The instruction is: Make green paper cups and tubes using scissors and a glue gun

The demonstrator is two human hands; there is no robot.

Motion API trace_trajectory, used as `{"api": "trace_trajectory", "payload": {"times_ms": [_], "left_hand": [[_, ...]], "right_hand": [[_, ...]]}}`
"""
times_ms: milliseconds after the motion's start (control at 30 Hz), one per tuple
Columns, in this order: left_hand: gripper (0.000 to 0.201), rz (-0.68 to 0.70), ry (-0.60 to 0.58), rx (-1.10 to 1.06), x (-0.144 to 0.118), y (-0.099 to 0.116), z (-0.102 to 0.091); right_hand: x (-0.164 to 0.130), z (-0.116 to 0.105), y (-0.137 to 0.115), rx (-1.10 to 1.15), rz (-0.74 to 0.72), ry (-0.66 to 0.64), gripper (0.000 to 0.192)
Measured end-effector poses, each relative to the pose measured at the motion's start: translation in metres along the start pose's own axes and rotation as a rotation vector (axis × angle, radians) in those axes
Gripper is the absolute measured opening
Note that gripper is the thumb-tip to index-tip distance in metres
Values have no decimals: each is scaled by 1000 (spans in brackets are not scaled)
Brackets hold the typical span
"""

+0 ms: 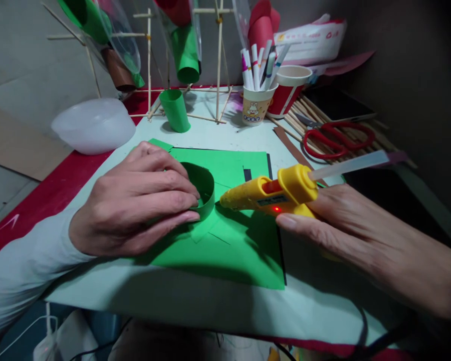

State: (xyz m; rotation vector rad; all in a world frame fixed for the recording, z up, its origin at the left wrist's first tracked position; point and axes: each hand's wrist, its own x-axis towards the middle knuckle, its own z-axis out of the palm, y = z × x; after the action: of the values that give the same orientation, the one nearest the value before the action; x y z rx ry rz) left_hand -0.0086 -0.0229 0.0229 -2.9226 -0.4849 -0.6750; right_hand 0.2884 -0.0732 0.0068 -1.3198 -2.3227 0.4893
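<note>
Paper ring (203, 193), centre of frame on the green sheet (233, 240), looks light and floppy; I'd pinch its overlapping edge. My left hand (135, 198) presses it closed; my right hand (346, 225) grips the glue gun (270, 193).

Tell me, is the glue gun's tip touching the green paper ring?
Cannot tell. In the head view the glue gun nozzle ends right at the paper ring wall; no clear gap or contact shows.
</note>
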Motion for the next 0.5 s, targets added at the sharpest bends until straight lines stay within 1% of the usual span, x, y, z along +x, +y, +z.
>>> {"api": "trace_trajectory", "payload": {"times_ms": [67, 133, 300, 367, 433, 500], "left_hand": [[10, 32, 3, -3, 1, 0, 0], [9, 28, 9, -8, 1, -1, 0], [9, 17, -11, -9, 1, -2, -1], [10, -7, -3, -8, 1, 0, -1], [12, -38, 13, -17, 1, 1, 0], [12, -36, 16, -23, 1, 2, 1]], "right_hand": [[-2, 0, 1, 23, 7, 3, 68], [-4, 0, 2, 53, 28, -4, 67], [-8, 0, 0, 105, 122, -95, 57], [-9, 0, 0, 97, 146, -107, 53], [-9, 1, 0, 89, 151, -111, 51], [-9, 1, 0, 88, 135, -114, 48]]}}
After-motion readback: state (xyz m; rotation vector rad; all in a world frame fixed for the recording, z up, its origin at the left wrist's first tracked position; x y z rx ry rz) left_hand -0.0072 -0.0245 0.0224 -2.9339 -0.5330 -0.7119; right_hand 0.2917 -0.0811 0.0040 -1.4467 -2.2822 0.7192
